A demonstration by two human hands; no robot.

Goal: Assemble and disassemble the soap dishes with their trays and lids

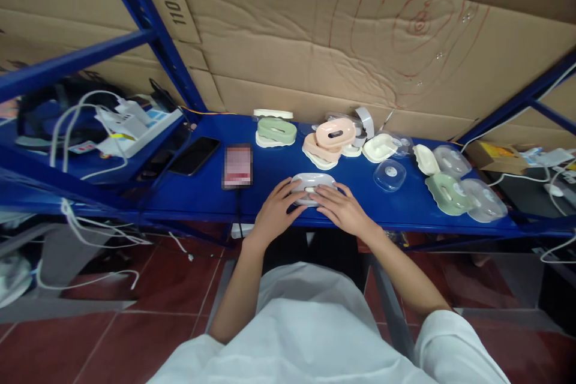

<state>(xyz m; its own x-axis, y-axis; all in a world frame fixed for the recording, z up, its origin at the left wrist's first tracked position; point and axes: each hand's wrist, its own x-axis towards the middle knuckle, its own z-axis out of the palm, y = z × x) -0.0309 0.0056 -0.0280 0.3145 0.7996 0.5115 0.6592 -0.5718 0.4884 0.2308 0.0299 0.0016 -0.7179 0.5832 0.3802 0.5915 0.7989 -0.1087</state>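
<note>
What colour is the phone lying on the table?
The phone is black, as the head view shows.

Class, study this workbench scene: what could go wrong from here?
The pale dish between the left hand and right hand is near the table's front edge; it might slip off. The upper peach dish, resting on another, could slide if bumped. The clear cover near the right front corner might get knocked down.
</note>
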